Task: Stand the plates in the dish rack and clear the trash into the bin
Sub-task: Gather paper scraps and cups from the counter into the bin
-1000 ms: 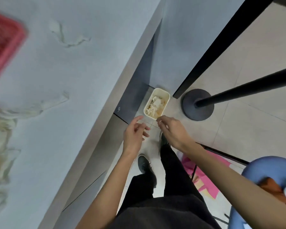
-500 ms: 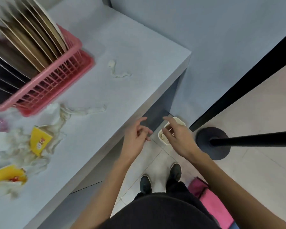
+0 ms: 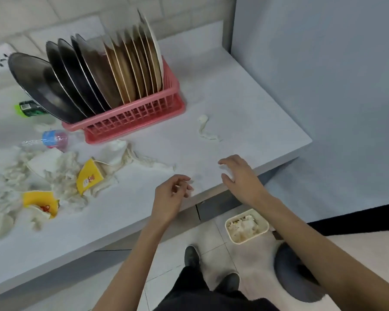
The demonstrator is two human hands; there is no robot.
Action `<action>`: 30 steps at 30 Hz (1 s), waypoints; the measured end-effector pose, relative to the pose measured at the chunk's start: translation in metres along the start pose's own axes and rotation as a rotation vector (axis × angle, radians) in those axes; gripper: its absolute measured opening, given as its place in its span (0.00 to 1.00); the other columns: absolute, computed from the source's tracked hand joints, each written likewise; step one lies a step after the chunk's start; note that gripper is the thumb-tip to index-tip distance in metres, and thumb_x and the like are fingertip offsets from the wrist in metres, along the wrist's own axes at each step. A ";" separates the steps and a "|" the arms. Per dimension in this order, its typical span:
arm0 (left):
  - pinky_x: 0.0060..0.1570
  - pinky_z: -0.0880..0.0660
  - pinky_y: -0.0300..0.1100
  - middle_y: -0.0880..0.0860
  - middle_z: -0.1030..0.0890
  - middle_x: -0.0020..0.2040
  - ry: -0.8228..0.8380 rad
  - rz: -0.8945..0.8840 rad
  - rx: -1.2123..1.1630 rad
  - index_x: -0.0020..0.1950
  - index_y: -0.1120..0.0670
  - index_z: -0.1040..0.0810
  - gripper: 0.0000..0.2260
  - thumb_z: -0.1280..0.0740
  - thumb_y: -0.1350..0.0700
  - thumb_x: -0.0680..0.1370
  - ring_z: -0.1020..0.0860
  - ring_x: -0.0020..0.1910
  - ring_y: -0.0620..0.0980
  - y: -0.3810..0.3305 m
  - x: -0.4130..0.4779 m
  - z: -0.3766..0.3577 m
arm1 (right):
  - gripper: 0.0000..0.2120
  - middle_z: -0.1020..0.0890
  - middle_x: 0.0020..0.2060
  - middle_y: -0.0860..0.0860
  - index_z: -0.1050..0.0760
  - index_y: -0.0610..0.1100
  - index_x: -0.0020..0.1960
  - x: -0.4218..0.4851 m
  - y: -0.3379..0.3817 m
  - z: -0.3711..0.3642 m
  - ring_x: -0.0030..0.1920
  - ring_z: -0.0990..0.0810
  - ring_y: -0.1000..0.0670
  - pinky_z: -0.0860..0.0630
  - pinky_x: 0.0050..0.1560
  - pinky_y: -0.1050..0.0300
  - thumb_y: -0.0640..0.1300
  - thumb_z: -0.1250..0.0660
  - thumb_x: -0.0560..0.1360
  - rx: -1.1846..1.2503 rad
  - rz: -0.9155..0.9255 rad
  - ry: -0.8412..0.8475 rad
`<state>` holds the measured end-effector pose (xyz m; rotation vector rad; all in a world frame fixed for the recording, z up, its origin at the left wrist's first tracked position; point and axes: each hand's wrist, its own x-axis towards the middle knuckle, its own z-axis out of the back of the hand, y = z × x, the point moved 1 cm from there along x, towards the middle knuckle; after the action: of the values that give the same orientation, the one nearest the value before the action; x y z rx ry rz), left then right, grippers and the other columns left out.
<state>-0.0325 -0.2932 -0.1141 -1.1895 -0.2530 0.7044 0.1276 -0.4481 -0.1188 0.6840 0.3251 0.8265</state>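
Observation:
A pink dish rack (image 3: 133,117) stands on the pale table (image 3: 245,113) with several dark and tan plates (image 3: 103,70) upright in it. Crumpled white tissues (image 3: 61,176), yellow paper cups (image 3: 89,177) and a small plastic bottle (image 3: 54,138) lie left of the table's front. A lone twisted tissue (image 3: 206,129) lies right of the rack. The small cream bin (image 3: 246,225) sits on the floor under the table edge with paper in it. My left hand (image 3: 171,196) hovers over the table's front edge, fingers loosely curled, empty. My right hand (image 3: 240,176) hovers to its right, fingers spread, empty.
A green can (image 3: 28,108) lies behind the plates at the left. A blue-grey wall (image 3: 323,75) closes the right side. On the floor a dark round stand base (image 3: 296,274) sits right of my shoes (image 3: 191,257).
My view has risen from the floor bin to the table top. Both hands have lifted from over the bin to above the table's front edge, still empty.

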 end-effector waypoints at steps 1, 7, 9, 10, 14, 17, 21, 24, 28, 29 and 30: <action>0.40 0.26 0.32 0.46 0.16 0.41 -0.020 -0.005 0.009 0.51 0.50 0.19 0.09 0.37 0.62 0.81 0.19 0.39 0.44 0.003 0.002 0.006 | 0.18 0.30 0.66 0.47 0.29 0.44 0.69 0.013 -0.001 0.000 0.65 0.31 0.49 0.31 0.64 0.59 0.40 0.37 0.79 -0.047 0.026 0.015; 0.41 0.25 0.37 0.39 0.19 0.48 -0.190 -0.128 0.190 0.51 0.46 0.19 0.11 0.33 0.62 0.78 0.22 0.42 0.42 0.023 0.027 0.045 | 0.30 0.46 0.78 0.44 0.39 0.46 0.77 0.096 -0.005 -0.002 0.75 0.44 0.40 0.35 0.70 0.46 0.46 0.34 0.78 -0.339 0.111 0.020; 0.41 0.24 0.40 0.38 0.22 0.55 -0.209 -0.169 0.339 0.55 0.46 0.19 0.12 0.31 0.60 0.76 0.22 0.39 0.42 0.029 0.038 0.058 | 0.33 0.48 0.79 0.43 0.42 0.45 0.78 0.120 -0.007 -0.004 0.76 0.46 0.39 0.36 0.70 0.43 0.46 0.33 0.78 -0.375 0.113 0.034; 0.39 0.24 0.40 0.38 0.24 0.58 -0.215 -0.168 0.412 0.58 0.45 0.20 0.13 0.30 0.57 0.75 0.23 0.37 0.42 0.031 0.044 0.064 | 0.34 0.49 0.79 0.43 0.44 0.46 0.79 0.131 -0.009 -0.006 0.76 0.46 0.39 0.37 0.71 0.43 0.46 0.33 0.78 -0.380 0.102 0.050; 0.39 0.25 0.41 0.43 0.31 0.67 -0.179 -0.084 0.613 0.67 0.45 0.26 0.24 0.26 0.45 0.72 0.22 0.47 0.44 0.034 0.071 0.081 | 0.31 0.40 0.75 0.44 0.43 0.48 0.79 0.158 -0.015 -0.014 0.71 0.38 0.40 0.34 0.67 0.45 0.47 0.36 0.79 -0.461 0.068 0.049; 0.46 0.22 0.45 0.46 0.29 0.64 -0.132 -0.010 0.601 0.66 0.48 0.24 0.25 0.25 0.44 0.71 0.26 0.58 0.46 0.038 0.084 0.083 | 0.23 0.28 0.64 0.44 0.30 0.45 0.72 0.165 -0.019 -0.020 0.60 0.30 0.39 0.28 0.58 0.43 0.44 0.34 0.78 -0.443 0.139 -0.031; 0.48 0.22 0.49 0.44 0.23 0.52 -0.144 -0.065 0.518 0.55 0.51 0.18 0.12 0.26 0.51 0.73 0.26 0.55 0.47 0.039 0.087 0.078 | 0.10 0.26 0.52 0.45 0.22 0.42 0.58 0.169 -0.028 -0.025 0.51 0.29 0.43 0.27 0.51 0.45 0.44 0.33 0.78 -0.308 0.162 -0.099; 0.47 0.24 0.46 0.46 0.23 0.49 -0.144 -0.169 0.443 0.50 0.53 0.15 0.05 0.26 0.56 0.74 0.25 0.52 0.46 0.041 0.088 0.077 | 0.13 0.27 0.48 0.48 0.23 0.41 0.53 0.166 -0.028 -0.030 0.48 0.31 0.48 0.30 0.49 0.53 0.50 0.39 0.80 -0.203 0.145 -0.096; 0.51 0.30 0.30 0.50 0.24 0.57 -0.149 -0.318 0.304 0.48 0.57 0.15 0.08 0.28 0.67 0.73 0.25 0.52 0.37 0.036 0.090 0.075 | 0.10 0.28 0.42 0.49 0.28 0.39 0.42 0.160 -0.014 -0.029 0.41 0.28 0.49 0.33 0.43 0.60 0.44 0.38 0.79 0.067 0.128 -0.101; 0.52 0.31 0.27 0.51 0.24 0.60 -0.149 -0.321 0.278 0.49 0.57 0.15 0.10 0.29 0.69 0.73 0.24 0.53 0.36 0.034 0.090 0.075 | 0.08 0.26 0.40 0.47 0.28 0.39 0.40 0.159 -0.010 -0.029 0.40 0.26 0.47 0.31 0.40 0.58 0.42 0.36 0.77 0.132 0.099 -0.105; 0.51 0.32 0.25 0.51 0.24 0.62 -0.148 -0.318 0.272 0.51 0.57 0.15 0.12 0.30 0.70 0.73 0.24 0.54 0.36 0.033 0.092 0.075 | 0.07 0.24 0.38 0.45 0.28 0.39 0.39 0.158 -0.006 -0.028 0.39 0.25 0.44 0.29 0.39 0.54 0.41 0.35 0.74 0.205 0.052 -0.099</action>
<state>-0.0139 -0.1729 -0.1323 -0.8149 -0.4453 0.5279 0.2186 -0.3181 -0.1444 0.9251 0.3061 0.8119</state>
